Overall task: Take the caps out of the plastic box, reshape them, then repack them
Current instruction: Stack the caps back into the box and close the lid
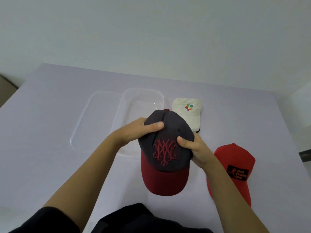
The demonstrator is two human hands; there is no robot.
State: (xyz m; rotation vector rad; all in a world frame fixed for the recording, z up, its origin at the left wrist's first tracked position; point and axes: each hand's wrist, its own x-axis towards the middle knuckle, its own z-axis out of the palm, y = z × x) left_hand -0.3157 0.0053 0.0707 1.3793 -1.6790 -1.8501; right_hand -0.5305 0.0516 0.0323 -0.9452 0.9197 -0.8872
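I hold a dark navy cap [165, 148] with a maroon brim and red embroidery above the table, brim toward me. My left hand [134, 132] grips its left crown, thumb laid over the top. My right hand [195, 148] grips the right side, thumb pressed on the front panel. The clear plastic box [161, 96] stands behind the cap with nothing visible inside. A white cap [188, 111] with a coloured logo lies right of the box. A red cap [235, 165] with a black patch lies at the right, partly behind my right forearm.
The box's clear lid [84, 115] lies flat to the left of the box. The pale table [50, 157] meets a wall at the back. A dark object [305, 155] shows at the right edge of the table.
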